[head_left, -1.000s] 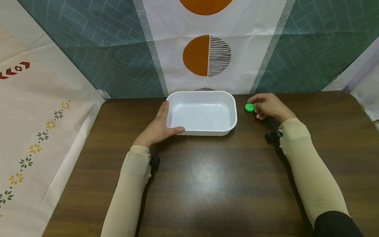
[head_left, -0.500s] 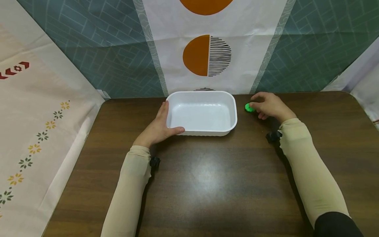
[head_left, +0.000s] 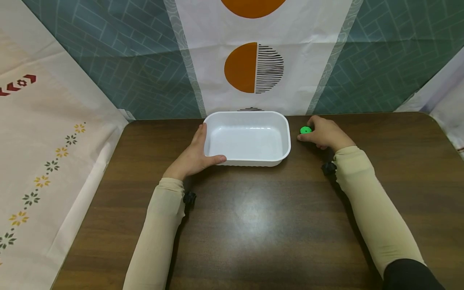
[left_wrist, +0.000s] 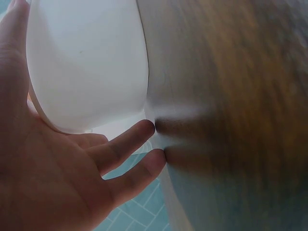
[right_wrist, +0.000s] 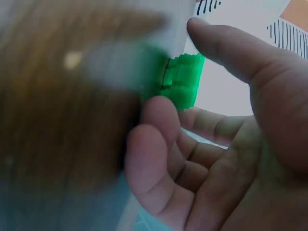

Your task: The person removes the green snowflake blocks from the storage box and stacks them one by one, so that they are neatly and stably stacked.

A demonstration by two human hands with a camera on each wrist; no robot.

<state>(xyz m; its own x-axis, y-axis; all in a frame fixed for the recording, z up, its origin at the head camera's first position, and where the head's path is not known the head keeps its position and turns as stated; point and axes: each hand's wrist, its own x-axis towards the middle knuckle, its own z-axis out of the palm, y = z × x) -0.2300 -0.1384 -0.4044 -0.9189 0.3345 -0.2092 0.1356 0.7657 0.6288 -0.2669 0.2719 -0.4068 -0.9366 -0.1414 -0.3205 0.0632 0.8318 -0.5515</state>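
My left hand (head_left: 190, 159) rests against the left end of a white rectangular tray (head_left: 247, 143), its thumb along the near side. In the left wrist view the fingers look straight and spread, two fingertips touching the tabletop. To the right of the tray lies a small round green piece (head_left: 305, 130) with a ridged edge. My right hand (head_left: 326, 133) is around this piece, thumb on the near side and fingers beyond it. In the right wrist view the thumb stands apart from the green piece (right_wrist: 185, 79); whether a finger touches it, I cannot tell.
The brown wooden table (head_left: 250, 225) reaches back to a green and white cloth (head_left: 297, 80) hanging behind it. A pale patterned cloth (head_left: 54, 133) hangs on the left. Each wrist wears a small black camera, such as the right one (head_left: 329, 168).
My right hand has shifted slightly left, and its thumb has come down to the near side of the green piece, which stays about where it was. The left hand and tray have not moved.
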